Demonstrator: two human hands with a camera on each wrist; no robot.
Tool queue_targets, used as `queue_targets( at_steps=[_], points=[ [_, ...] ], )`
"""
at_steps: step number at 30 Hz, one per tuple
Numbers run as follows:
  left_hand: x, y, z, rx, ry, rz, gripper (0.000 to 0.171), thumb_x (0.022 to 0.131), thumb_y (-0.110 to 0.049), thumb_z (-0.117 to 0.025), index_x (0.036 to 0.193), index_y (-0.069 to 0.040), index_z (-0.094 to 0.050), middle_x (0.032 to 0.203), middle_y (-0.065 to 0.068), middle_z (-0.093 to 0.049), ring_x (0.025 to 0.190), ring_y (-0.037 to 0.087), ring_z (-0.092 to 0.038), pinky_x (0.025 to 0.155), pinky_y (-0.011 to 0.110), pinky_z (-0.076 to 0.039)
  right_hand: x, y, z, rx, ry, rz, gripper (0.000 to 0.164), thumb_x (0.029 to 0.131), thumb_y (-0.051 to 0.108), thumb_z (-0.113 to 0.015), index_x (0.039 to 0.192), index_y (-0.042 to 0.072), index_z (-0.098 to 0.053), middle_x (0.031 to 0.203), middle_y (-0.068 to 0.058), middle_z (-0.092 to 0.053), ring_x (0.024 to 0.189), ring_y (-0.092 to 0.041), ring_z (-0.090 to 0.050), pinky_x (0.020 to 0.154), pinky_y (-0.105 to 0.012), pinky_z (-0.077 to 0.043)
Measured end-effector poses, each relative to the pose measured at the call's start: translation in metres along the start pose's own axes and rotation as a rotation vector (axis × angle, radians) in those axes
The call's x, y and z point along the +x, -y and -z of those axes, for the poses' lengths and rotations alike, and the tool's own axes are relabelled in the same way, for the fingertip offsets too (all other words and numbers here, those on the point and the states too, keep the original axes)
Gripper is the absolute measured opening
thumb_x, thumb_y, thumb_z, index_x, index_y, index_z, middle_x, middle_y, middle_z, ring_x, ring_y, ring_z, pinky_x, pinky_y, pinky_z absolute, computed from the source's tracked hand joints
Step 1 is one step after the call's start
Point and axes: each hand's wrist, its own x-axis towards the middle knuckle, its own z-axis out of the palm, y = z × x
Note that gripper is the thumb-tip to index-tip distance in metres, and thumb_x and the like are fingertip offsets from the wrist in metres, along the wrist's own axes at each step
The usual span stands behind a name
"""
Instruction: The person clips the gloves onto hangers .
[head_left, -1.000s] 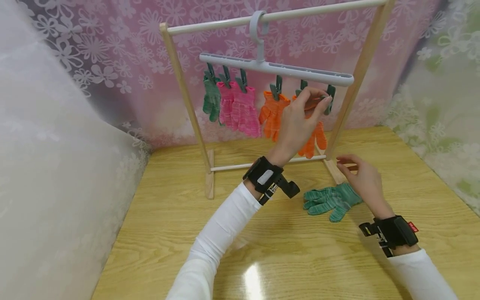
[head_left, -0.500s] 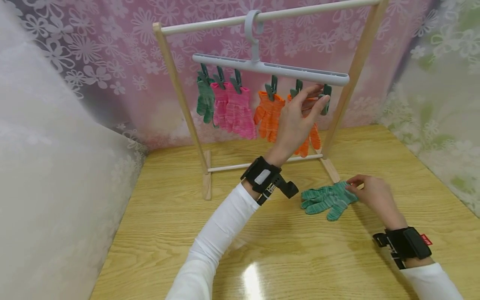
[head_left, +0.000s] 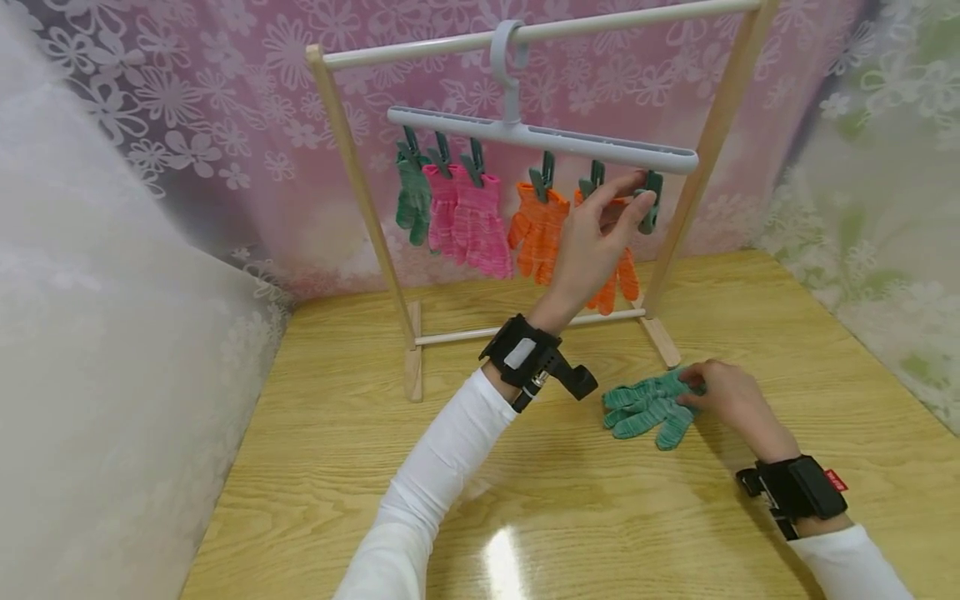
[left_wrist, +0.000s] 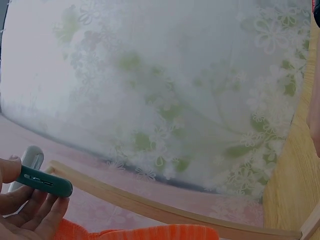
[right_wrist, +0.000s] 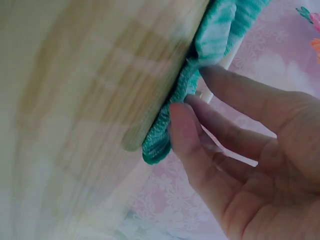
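My left hand is raised at the right end of the grey hanger. Its thumb and fingers pinch a dark green clothespin, the last one on the bar. Down on the table, my right hand pinches the cuff of a green striped knit glove, whose fingers point left. In the right wrist view, thumb and fingertips press on the cuff fabric. An orange glove hangs behind my left hand, partly hidden. Another orange glove hangs to its left.
Two pink gloves and a green glove hang farther left on clothespins. A wooden rack carries the hanger; its right foot stands just behind the glove on the table. Flowered curtains enclose the back and sides.
My right hand has come down onto the green glove and taken its cuff, which has shifted slightly. The left hand has stayed at the end clothespin.
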Motion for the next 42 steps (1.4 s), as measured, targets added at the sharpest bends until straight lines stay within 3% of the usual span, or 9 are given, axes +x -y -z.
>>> queue_targets(
  at_steps=[10,15,19,27,30,37,42],
  points=[
    [-0.001,0.004,0.003,0.002,-0.006,0.008,0.038,0.094,-0.022,-0.053,0.13,-0.007,-0.052,0.122,0.01,-0.061,0.096,-0.002,-0.055,0.089,0.015,-0.046,-0.002,0.018,-0.008,-0.027,0.03,0.107,0.036,0.071,0.02,-0.077,0.1,0.0,-0.067,0.086,-0.014,-0.067,0.077,-0.027,-0.06,0.064,-0.044,-0.053],
    [-0.003,-0.002,0.005,0.01,0.003,0.011,0.038,0.094,-0.02,-0.053,0.13,-0.007,-0.052,0.122,0.011,-0.061,0.097,-0.001,-0.056,0.089,0.014,-0.046,0.001,0.027,-0.01,-0.068,0.035,0.17,0.035,0.07,0.016,-0.078,0.1,0.001,-0.067,0.084,-0.01,-0.065,0.073,-0.022,-0.059,0.062,-0.041,-0.052],
    [-0.003,-0.002,0.006,0.01,0.004,0.003,0.038,0.094,-0.02,-0.052,0.13,-0.006,-0.052,0.121,0.011,-0.061,0.097,-0.001,-0.056,0.089,0.015,-0.046,0.004,0.033,-0.01,-0.095,0.04,0.211,0.035,0.069,0.01,-0.078,0.101,0.004,-0.067,0.088,-0.011,-0.064,0.074,-0.022,-0.058,0.063,-0.041,-0.052],
    [0.0,0.004,0.006,0.01,-0.001,0.015,0.037,0.094,-0.022,-0.053,0.129,-0.009,-0.053,0.12,0.01,-0.062,0.099,-0.002,-0.054,0.089,0.015,-0.046,0.017,0.044,-0.015,-0.048,0.033,0.298,0.035,0.07,0.002,-0.075,0.103,0.009,-0.068,0.092,-0.009,-0.061,0.081,-0.026,-0.059,0.066,-0.044,-0.053],
    [-0.001,-0.002,0.007,0.023,0.014,0.016,0.037,0.095,-0.02,-0.052,0.129,-0.007,-0.052,0.124,0.011,-0.06,0.102,0.0,-0.053,0.09,0.016,-0.046,0.023,0.046,-0.017,-0.032,0.04,0.315,0.035,0.07,0.001,-0.075,0.103,0.01,-0.068,0.094,-0.01,-0.062,0.084,-0.028,-0.059,0.067,-0.045,-0.054],
    [-0.009,-0.032,0.012,0.042,0.043,0.066,0.037,0.094,-0.012,-0.051,0.129,0.0,-0.051,0.13,0.014,-0.056,0.106,0.002,-0.052,0.094,0.016,-0.044,0.039,0.052,-0.02,0.013,0.082,0.363,0.034,0.074,-0.007,-0.066,0.103,0.01,-0.068,0.096,-0.011,-0.061,0.081,-0.026,-0.058,0.065,-0.04,-0.052],
    [-0.013,-0.034,0.015,0.036,0.045,0.074,0.038,0.093,-0.01,-0.052,0.129,0.001,-0.05,0.131,0.013,-0.056,0.109,0.001,-0.051,0.095,0.017,-0.043,0.05,0.057,-0.02,0.051,0.039,0.365,0.026,0.078,0.001,-0.068,0.102,0.01,-0.068,0.095,-0.009,-0.064,0.082,-0.024,-0.059,0.069,-0.042,-0.053]
  ],
)
